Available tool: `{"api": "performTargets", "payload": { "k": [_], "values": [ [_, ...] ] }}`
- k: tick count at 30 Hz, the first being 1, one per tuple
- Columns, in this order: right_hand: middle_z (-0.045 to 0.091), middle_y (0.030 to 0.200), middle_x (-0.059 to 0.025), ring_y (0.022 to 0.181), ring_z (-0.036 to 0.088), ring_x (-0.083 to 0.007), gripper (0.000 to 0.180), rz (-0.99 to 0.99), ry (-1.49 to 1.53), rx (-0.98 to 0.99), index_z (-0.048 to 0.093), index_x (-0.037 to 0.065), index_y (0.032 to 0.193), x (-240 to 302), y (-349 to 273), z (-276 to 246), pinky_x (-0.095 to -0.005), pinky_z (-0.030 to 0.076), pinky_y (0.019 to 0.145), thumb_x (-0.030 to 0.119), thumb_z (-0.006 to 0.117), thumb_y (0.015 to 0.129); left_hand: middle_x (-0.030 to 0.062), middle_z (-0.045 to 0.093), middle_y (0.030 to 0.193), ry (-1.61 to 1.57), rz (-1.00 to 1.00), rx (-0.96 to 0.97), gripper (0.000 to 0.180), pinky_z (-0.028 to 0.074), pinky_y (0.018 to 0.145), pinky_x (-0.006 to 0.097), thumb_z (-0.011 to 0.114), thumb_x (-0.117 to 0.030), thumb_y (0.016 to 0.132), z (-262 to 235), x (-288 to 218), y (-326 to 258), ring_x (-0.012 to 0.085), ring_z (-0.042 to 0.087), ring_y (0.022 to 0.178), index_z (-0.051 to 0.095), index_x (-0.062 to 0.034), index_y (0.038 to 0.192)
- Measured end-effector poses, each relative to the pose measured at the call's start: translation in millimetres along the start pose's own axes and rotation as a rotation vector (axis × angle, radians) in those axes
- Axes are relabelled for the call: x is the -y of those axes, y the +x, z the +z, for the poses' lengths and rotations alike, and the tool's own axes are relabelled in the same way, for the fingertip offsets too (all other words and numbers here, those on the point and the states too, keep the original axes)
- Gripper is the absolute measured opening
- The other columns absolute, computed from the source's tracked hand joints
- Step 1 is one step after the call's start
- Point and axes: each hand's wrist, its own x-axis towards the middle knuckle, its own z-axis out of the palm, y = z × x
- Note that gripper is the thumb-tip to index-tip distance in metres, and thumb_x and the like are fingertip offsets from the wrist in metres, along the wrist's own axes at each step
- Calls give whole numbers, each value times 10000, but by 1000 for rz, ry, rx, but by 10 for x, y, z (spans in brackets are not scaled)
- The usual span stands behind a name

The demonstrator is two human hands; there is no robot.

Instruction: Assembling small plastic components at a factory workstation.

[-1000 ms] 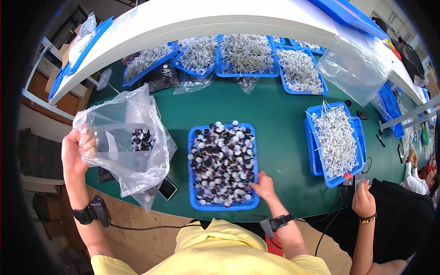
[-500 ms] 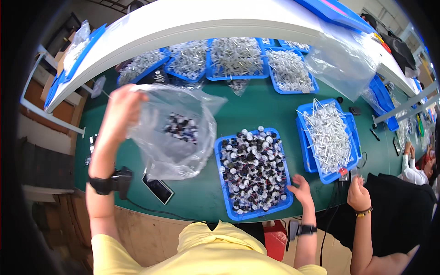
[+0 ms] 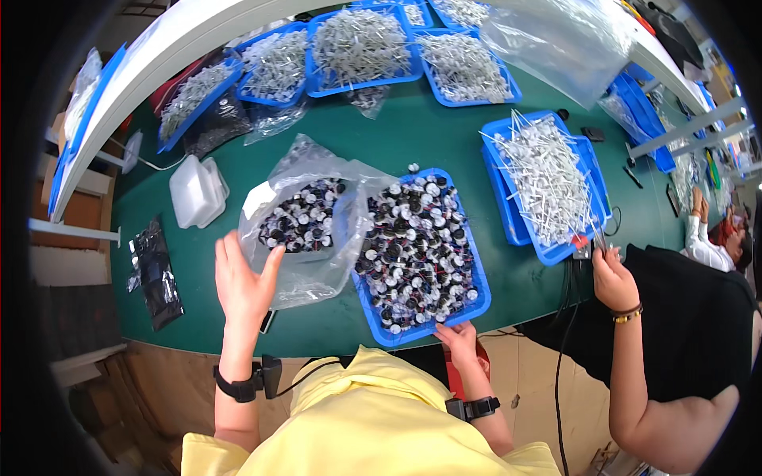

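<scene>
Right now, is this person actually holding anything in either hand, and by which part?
The left hand lies open against the near side of the clear plastic bag, no closed grip. The right hand holds the blue tray by its near rim.

Free room on the green worktop (image 3: 444, 143) is limited to a bare strip in the upper middle of the frame, between the far row of blue trays (image 3: 361, 47) and the near items. A second bare patch lies at lower left, between the white plastic box (image 3: 197, 190) and the black foil packet (image 3: 155, 270).

The centre is blocked by the clear plastic bag of black-and-white caps (image 3: 305, 226), which touches the blue rectangular tray of caps (image 3: 417, 254). The left hand (image 3: 242, 282) rests against the bag's near side; the right hand (image 3: 459, 339) is at the tray's near rim.

Right of centre, a blue tray of white sticks (image 3: 548, 186) and a neighbouring person's hand (image 3: 611, 278) close off passage.
</scene>
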Motion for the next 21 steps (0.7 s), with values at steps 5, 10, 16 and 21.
{"api": "performTargets", "payload": {
  "k": [5, 10, 16, 21],
  "values": [
    [593, 926, -95, 777, 591, -172, 356, -105, 38, -53, 498, -22, 1015, -44, 18, 71, -300, 489, 684, -76, 632, 689, 33, 488, 735, -661, -351, 189, 107, 457, 525, 253, 529, -33, 781, 249, 284, 33, 107, 517, 641, 465, -23, 866],
    [559, 1020, -110, 899, 570, -227, 441, -117, 449, 11, 474, -6, 1072, 25, 75, 123, -377, 478, 765, -131, 590, 665, 16, 452, 692, -936, -519, 260, 159, 361, 429, 226, 429, 25, 688, 274, 343, 126, 86, 429, 544, 432, -60, 822],
    [532, 1071, -108, 941, 551, -240, 623, -189, 418, 104, 432, 5, 1174, 75, 147, 171, -375, 455, 821, -145, 592, 592, 110, 507, 583, -236, -204, 222, 278, 380, 512, 327, 615, -211, 738, 190, 94, 86, 181, 479, 527, 483, 30, 692],
    [531, 1068, -97, 946, 546, -245, 673, -176, 318, 21, 429, 24, 1179, 33, 210, 231, -369, 479, 772, -190, 565, 555, 129, 552, 620, -275, -275, 280, 367, 391, 520, 324, 628, -310, 781, 71, -19, 152, 186, 513, 548, 504, 34, 744]
  ]
}}
